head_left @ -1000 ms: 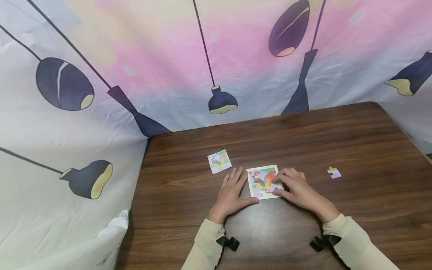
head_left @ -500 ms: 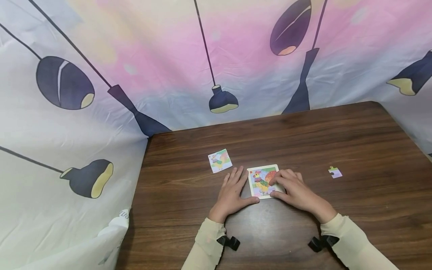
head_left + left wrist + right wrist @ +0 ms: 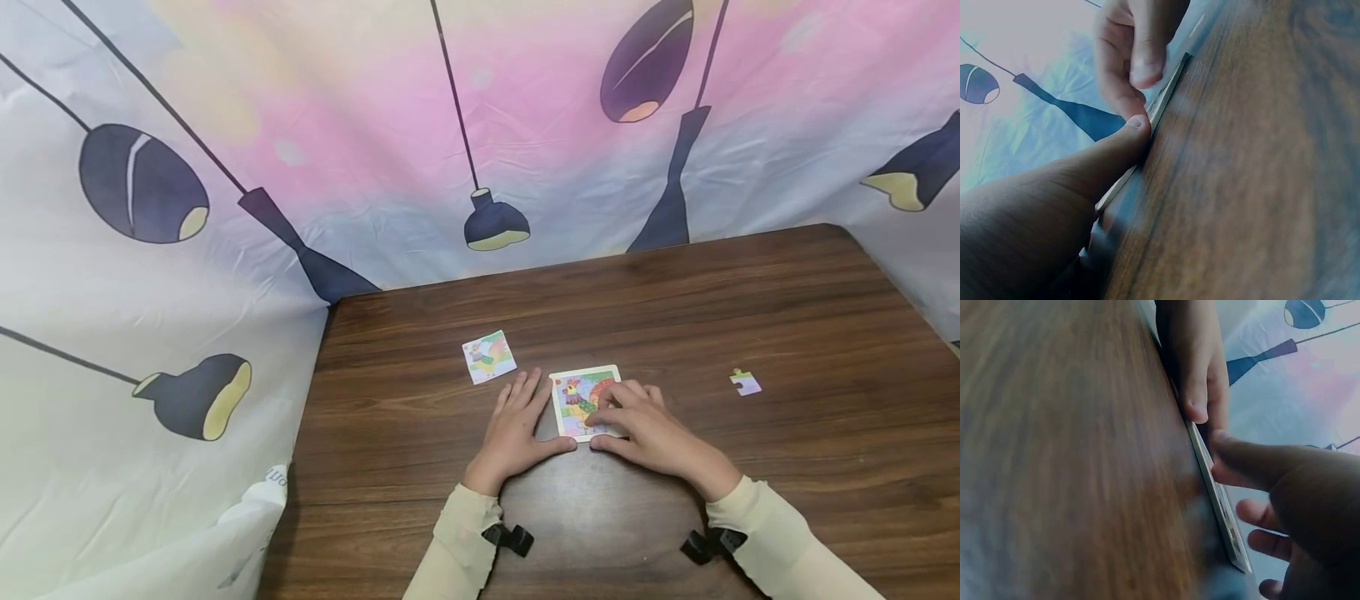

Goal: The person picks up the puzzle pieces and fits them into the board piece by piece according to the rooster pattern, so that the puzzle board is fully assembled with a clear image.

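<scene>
A square puzzle board (image 3: 557, 408) with a pale rim and a colourful rooster picture lies flat on the table. My left hand (image 3: 516, 433) lies along its left side, fingers straight, with the thumb at the near left corner. Reaching over the board's right side, my right hand (image 3: 648, 425) touches the lower part of the picture with its index fingertip. Its thumb (image 3: 1260, 459) lies at the near edge, and its other fingers are loosely bent. This hand covers the right part of the picture. The left wrist view shows the left thumb (image 3: 1129, 140) against the board's edge.
A loose puzzle piece (image 3: 748, 385), lilac and yellow-green, lies to the right on the brown wooden table (image 3: 825, 467). A square picture card (image 3: 489, 357) with a paler rooster sits beyond the left hand. A printed cloth (image 3: 360, 150) hangs behind and at the left.
The right hand has shifted left and nearer, its fingertips moving across the lower picture. A puzzle piece that lay askew there now sits flush. The left hand has stayed put.
</scene>
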A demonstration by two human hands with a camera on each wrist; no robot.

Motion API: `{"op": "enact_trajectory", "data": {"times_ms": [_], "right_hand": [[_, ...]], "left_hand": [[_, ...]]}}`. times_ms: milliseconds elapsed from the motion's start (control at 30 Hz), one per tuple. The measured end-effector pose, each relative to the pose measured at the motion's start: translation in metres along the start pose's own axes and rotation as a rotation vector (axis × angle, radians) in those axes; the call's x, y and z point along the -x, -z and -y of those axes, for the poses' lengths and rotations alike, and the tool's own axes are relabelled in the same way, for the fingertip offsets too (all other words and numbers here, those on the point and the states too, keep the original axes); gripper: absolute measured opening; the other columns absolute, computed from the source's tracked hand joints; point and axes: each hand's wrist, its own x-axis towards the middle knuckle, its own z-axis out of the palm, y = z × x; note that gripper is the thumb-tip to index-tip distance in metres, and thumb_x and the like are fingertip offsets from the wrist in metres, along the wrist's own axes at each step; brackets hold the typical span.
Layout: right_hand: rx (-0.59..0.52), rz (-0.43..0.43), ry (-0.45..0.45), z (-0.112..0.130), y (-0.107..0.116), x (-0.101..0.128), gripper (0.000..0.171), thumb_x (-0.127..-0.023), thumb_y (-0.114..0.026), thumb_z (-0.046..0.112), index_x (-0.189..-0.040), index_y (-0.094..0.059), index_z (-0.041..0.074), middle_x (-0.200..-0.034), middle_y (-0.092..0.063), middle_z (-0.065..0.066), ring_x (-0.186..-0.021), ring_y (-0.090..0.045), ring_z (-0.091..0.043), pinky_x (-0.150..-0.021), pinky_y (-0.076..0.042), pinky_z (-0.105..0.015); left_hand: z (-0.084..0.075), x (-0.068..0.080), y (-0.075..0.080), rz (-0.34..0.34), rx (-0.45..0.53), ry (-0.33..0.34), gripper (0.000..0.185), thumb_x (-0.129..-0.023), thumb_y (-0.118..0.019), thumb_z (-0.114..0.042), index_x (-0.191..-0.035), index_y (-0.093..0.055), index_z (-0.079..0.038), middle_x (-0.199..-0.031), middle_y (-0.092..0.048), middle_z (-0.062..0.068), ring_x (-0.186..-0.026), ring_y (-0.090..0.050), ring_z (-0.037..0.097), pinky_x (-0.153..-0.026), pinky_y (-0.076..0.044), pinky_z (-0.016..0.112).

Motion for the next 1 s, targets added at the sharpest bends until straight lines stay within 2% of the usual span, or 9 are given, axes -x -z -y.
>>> {"op": "enact_trajectory", "data": {"times_ms": [133, 267, 367, 433, 533, 633, 800, 1000], "right_hand": [[-0.059, -0.08, -0.001, -0.008, 0.006, 0.003, 0.027, -0.084, -0.09, 0.024, -0.11, -0.083, 0.019, -0.109, -0.061, 0.007, -0.106, -0.05, -0.017, -0.086, -0.03, -0.042], [-0.042, -0.221, -0.012, -0.035, 0.024, 0.014, 0.033, -0.076, -0.092, 0.014, -0.107, -0.082, 0.015, -0.103, -0.064, 0.002, -0.099, -0.052, -0.02, -0.083, -0.031, -0.041], [0.01, -0.311, -0.093, -0.063, 0.05, 0.031, 0.037, -0.073, -0.093, 0.008, -0.108, -0.081, 0.01, -0.101, -0.065, -0.005, -0.096, -0.053, -0.025, -0.08, -0.033, -0.042], [0.027, -0.325, -0.185, -0.08, 0.069, 0.046, 0.037, -0.078, -0.092, 0.008, -0.113, -0.08, 0.007, -0.102, -0.066, -0.009, -0.096, -0.053, -0.022, -0.079, -0.036, -0.039], [0.008, -0.259, -0.343, -0.103, 0.096, 0.072, 0.036, -0.088, -0.087, 0.01, -0.122, -0.076, 0.002, -0.107, -0.064, -0.011, -0.099, -0.049, -0.006, -0.079, -0.038, -0.029], [-0.047, -0.148, -0.425, -0.119, 0.116, 0.09, 0.041, -0.093, -0.083, 0.012, -0.13, -0.071, 0.0, -0.112, -0.062, -0.01, -0.095, -0.045, 0.005, -0.075, -0.039, -0.019], [-0.108, -0.04, -0.4, -0.132, 0.13, 0.099, 0.048, -0.091, -0.084, 0.008, -0.135, -0.068, -0.001, -0.113, -0.059, -0.007, -0.09, -0.046, 0.0, -0.071, -0.039, -0.016], [-0.071, -0.002, -0.398, -0.13, 0.126, 0.102, 0.041, -0.089, -0.086, 0.009, -0.127, -0.074, 0.001, -0.109, -0.059, -0.008, -0.084, -0.047, -0.002, -0.067, -0.042, -0.023]], "left_hand": [[0.0, 0.001, 0.001, -0.003, -0.002, 0.002, 0.104, -0.09, -0.074, -0.065, -0.168, -0.03, -0.012, -0.175, -0.021, 0.009, -0.163, -0.01, 0.028, -0.131, -0.012, 0.049], [0.0, 0.001, 0.001, -0.012, 0.006, 0.004, 0.104, -0.089, -0.076, -0.064, -0.168, -0.031, -0.012, -0.175, -0.022, 0.009, -0.163, -0.011, 0.028, -0.131, -0.012, 0.05], [-0.001, 0.001, 0.001, -0.015, 0.011, 0.001, 0.105, -0.089, -0.077, -0.063, -0.168, -0.03, -0.013, -0.175, -0.022, 0.009, -0.163, -0.01, 0.028, -0.131, -0.012, 0.05], [-0.001, 0.0, 0.001, -0.01, 0.012, 0.001, 0.105, -0.089, -0.076, -0.064, -0.168, -0.03, -0.013, -0.175, -0.021, 0.009, -0.163, -0.01, 0.027, -0.131, -0.011, 0.049], [-0.001, 0.0, 0.002, 0.001, 0.016, 0.003, 0.105, -0.09, -0.075, -0.064, -0.168, -0.029, -0.012, -0.175, -0.02, 0.009, -0.163, -0.009, 0.027, -0.131, -0.011, 0.05], [0.0, -0.001, 0.004, -0.001, 0.018, 0.003, 0.104, -0.09, -0.076, -0.063, -0.168, -0.03, -0.012, -0.175, -0.02, 0.009, -0.163, -0.009, 0.028, -0.131, -0.011, 0.05], [0.0, -0.002, 0.007, -0.032, -0.006, -0.007, 0.104, -0.089, -0.076, -0.063, -0.167, -0.031, -0.012, -0.174, -0.023, 0.01, -0.163, -0.012, 0.029, -0.131, -0.013, 0.05], [-0.003, 0.002, 0.002, -0.023, -0.005, -0.006, 0.103, -0.09, -0.075, -0.064, -0.167, -0.031, -0.013, -0.174, -0.023, 0.009, -0.163, -0.013, 0.028, -0.13, -0.014, 0.05]]}}
